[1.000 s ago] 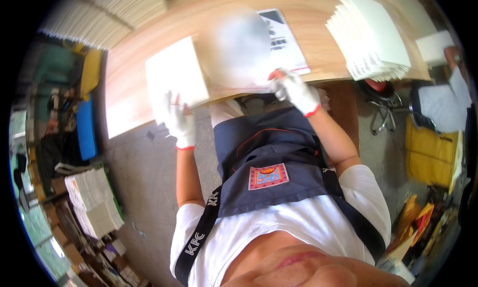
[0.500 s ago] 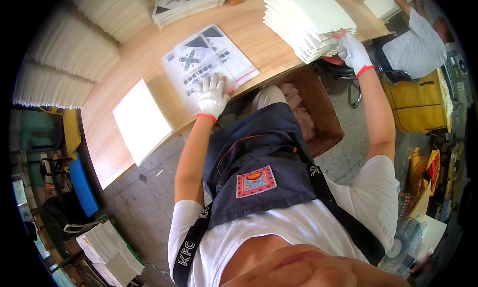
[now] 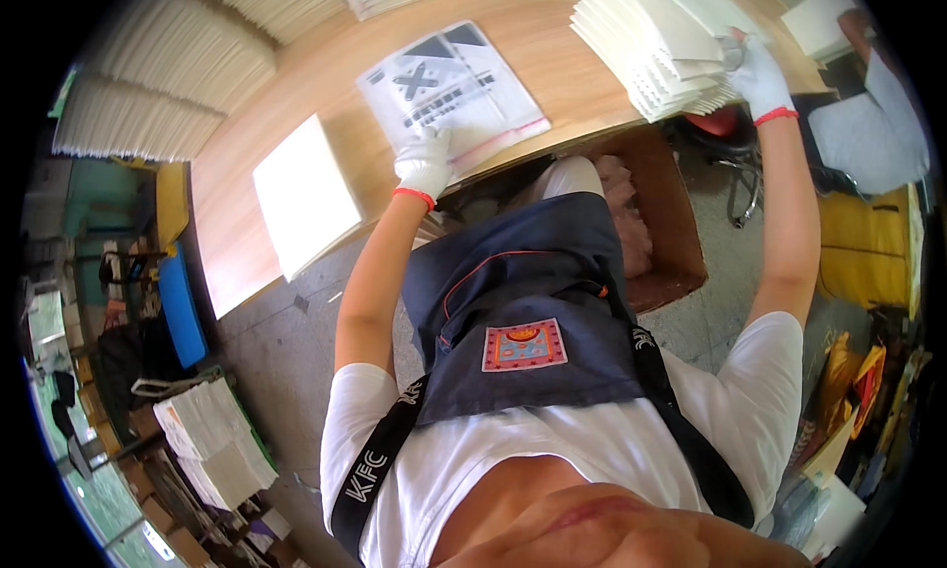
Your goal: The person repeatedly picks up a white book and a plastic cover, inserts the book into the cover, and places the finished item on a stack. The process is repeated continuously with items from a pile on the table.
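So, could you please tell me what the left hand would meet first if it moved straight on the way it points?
Most likely the printed bags just ahead of the left hand; whether it already touches them is hard to tell.

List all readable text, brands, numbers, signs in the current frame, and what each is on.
Black fabric apron straps: large white lettering, legible; brand, so not quoted.
Flat white plastic packaging: dark cross-shaped sign; the lettering is too blurred to read.
Square pink-red patch on the dark-blue cloth apron: marks too small to read.
No other text readable.
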`<act>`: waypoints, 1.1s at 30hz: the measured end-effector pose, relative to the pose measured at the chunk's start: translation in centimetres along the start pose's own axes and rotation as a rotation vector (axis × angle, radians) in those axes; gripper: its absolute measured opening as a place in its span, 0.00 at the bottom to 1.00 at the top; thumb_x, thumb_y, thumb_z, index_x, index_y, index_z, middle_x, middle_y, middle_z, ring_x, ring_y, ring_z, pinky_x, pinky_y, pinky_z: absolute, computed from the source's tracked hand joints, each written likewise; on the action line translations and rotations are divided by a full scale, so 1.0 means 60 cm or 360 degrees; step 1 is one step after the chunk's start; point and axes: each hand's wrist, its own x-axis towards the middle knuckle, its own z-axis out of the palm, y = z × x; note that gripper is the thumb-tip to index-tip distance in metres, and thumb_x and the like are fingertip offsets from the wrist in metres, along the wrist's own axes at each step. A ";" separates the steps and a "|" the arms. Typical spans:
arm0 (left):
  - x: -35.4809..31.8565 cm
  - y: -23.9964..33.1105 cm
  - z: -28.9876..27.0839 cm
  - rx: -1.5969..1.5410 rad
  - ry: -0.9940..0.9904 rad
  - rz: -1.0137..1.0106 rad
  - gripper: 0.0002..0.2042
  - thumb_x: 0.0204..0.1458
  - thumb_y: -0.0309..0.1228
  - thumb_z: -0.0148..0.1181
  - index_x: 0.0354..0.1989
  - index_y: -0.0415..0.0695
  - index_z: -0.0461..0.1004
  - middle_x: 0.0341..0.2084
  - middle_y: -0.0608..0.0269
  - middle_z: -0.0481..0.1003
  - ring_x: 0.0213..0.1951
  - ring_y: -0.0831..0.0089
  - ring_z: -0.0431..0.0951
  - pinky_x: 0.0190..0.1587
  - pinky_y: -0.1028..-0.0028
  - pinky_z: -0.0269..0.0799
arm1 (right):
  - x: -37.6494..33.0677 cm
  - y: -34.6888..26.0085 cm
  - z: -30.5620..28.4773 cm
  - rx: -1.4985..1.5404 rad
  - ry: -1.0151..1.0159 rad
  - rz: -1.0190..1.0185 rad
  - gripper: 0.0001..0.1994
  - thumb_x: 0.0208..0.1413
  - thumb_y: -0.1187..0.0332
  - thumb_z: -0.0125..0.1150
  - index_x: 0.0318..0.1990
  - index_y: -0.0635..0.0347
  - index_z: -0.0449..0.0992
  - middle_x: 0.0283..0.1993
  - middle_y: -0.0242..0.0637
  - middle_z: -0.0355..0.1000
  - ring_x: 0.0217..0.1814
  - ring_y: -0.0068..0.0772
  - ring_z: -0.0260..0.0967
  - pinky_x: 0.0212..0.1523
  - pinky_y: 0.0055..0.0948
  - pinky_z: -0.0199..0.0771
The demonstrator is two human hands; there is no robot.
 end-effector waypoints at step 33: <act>-0.033 -0.055 0.031 -0.1102 0.0767 0.0028 0.20 0.40 0.14 0.45 0.40 0.49 0.72 0.31 0.59 0.71 0.27 0.65 0.71 0.32 0.70 0.69 | -0.338 0.480 0.088 0.0417 -0.0074 0.0769 0.08 0.57 0.73 0.47 0.44 0.55 0.66 0.34 0.34 0.69 0.24 0.26 0.66 0.19 0.22 0.66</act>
